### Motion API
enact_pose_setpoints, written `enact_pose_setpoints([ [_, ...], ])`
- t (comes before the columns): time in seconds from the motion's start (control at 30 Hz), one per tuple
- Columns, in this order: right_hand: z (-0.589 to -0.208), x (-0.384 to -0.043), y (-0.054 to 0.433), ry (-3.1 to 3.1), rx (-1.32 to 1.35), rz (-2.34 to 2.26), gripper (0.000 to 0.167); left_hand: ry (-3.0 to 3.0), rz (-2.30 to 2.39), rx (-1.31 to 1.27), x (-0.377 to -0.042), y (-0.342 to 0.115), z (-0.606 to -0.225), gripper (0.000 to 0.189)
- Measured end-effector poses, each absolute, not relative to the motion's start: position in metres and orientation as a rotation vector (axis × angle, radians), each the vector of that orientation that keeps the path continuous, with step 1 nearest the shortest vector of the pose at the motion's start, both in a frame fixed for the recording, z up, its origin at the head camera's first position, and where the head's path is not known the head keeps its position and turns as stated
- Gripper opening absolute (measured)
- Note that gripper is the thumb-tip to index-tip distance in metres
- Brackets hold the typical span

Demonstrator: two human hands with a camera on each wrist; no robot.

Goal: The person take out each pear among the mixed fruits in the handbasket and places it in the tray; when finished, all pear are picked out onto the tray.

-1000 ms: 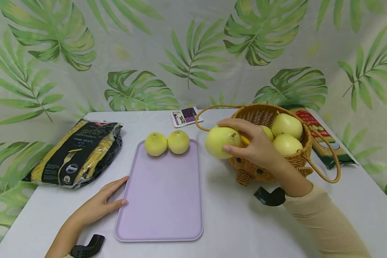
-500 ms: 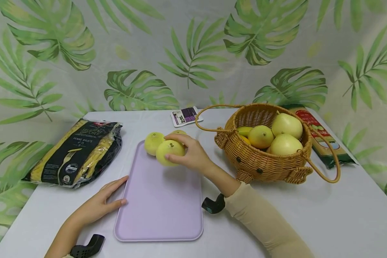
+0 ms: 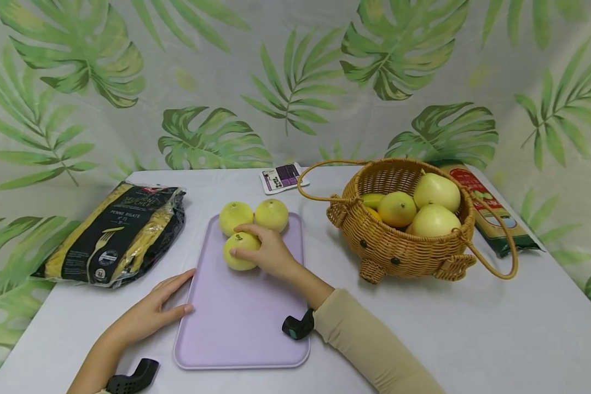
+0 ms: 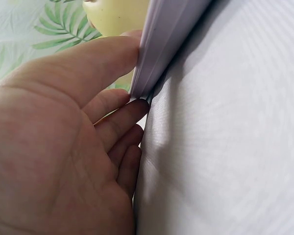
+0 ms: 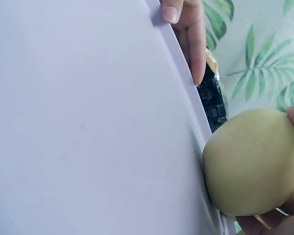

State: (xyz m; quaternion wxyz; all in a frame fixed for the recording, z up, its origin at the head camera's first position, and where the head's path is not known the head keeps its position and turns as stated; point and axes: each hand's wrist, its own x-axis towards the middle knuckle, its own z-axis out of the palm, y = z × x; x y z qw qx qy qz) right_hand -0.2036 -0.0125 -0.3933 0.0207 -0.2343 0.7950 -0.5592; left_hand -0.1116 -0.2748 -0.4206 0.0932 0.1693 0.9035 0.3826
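My right hand (image 3: pixel 274 254) grips a round pale yellow-green pear (image 3: pixel 238 253) between thumb and fingers, low over the lilac tray (image 3: pixel 236 323). In the right wrist view that pear (image 5: pixel 252 161) appears close to the tray's surface; whether it bears on it cannot be told. Two similar pears, the left one (image 3: pixel 236 218) and the right one (image 3: pixel 272 215), sit side by side at the tray's far end, just behind the held one. My left hand (image 3: pixel 145 312) rests beside the tray's left edge, thumb and fingertips touching the rim (image 4: pixel 149 49), fingers extended.
At right stands a wicker basket (image 3: pixel 399 257) with loop handles, holding pears (image 3: pixel 436 220), a mango-like fruit (image 3: pixel 397 208) and other yellow fruit. A red-green packet (image 3: pixel 492 208) lies behind it. A penne bag (image 3: pixel 115 235) lies at left, a small purple-white pouch (image 3: pixel 284 178) at the back.
My right hand has carried the pear leftward from in front of the basket to the tray, then lower and nearer me, just before the two other pears. My left hand stays put.
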Motion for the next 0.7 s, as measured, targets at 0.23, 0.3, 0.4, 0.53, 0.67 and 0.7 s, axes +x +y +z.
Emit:
enact_pose_setpoints([
  [0.23,-0.392,-0.203,-0.006,2.402,-0.781,-1.590,0.052,2.677,1.144,0.519,-0.109,-0.274,-0.417,0.068],
  [0.3,-0.390,-0.204,-0.002,2.354,-0.844,-1.529,0.057,2.674,1.153,0.526,-0.109,-0.273,-0.417,0.068],
  [0.4,-0.388,-0.207,0.004,2.314,-0.938,-1.446,0.064,2.673,1.157,0.532,-0.110,-0.273,-0.417,0.068],
  [0.53,-0.388,-0.208,0.006,2.341,-0.998,-1.395,0.065,2.671,1.153,0.523,-0.110,-0.273,-0.417,0.068],
  [0.67,-0.390,-0.204,0.001,2.406,-0.966,-1.413,0.064,2.665,1.156,0.520,-0.110,-0.273,-0.417,0.068],
  [0.7,-0.390,-0.203,-0.001,2.420,-0.949,-1.424,0.063,2.664,1.155,0.521,-0.110,-0.273,-0.417,0.068],
])
